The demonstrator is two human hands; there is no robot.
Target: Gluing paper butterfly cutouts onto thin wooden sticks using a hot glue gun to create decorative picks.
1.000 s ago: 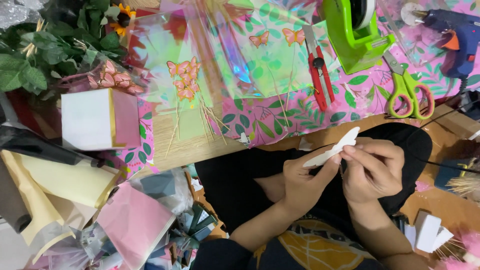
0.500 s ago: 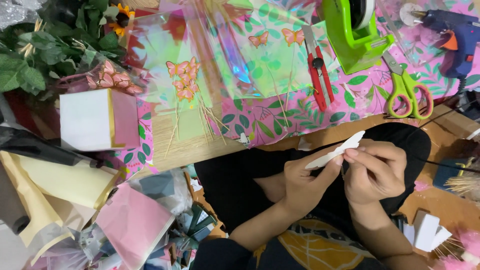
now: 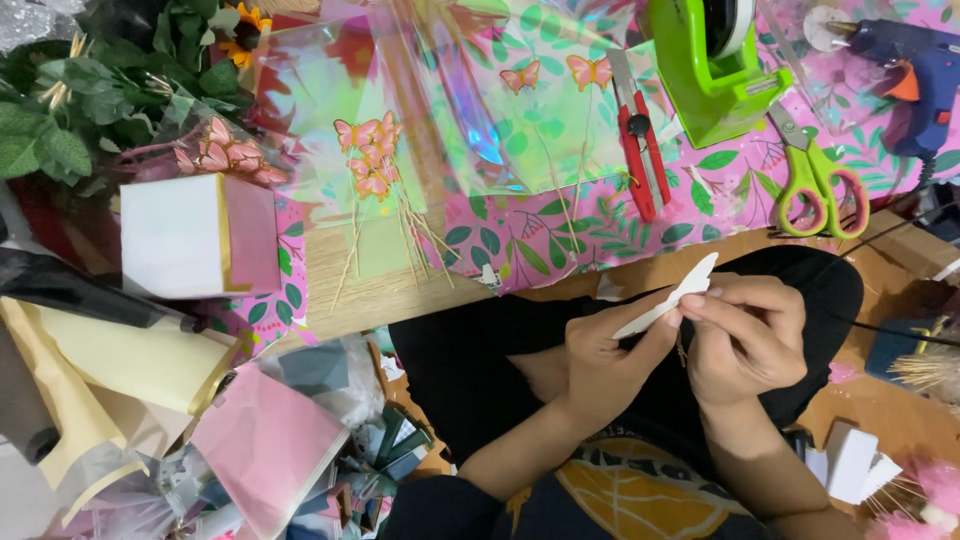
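Note:
Over my lap, my left hand [image 3: 610, 355] pinches the lower edge of a white paper cutout [image 3: 668, 298], seen edge-on and slanting up to the right. My right hand [image 3: 745, 330] meets it from the right, fingertips closed on the same cutout near its middle; a thin stick seems to hang below them. On the table above lie pink paper butterflies on thin sticks [image 3: 372, 160], resting on iridescent cellophane [image 3: 460, 100].
A pink leaf-patterned table cover [image 3: 560, 235] carries red snips [image 3: 640, 140], green scissors [image 3: 815, 175], a green tape dispenser [image 3: 715, 65] and a blue glue gun [image 3: 915, 75]. A white and pink box [image 3: 200, 235], green foliage [image 3: 70, 130] and rolled paper sheets [image 3: 130, 370] crowd the left.
Both hands have stayed over my lap with the cutout; it has tilted and shifted only slightly. Nothing on the table has moved.

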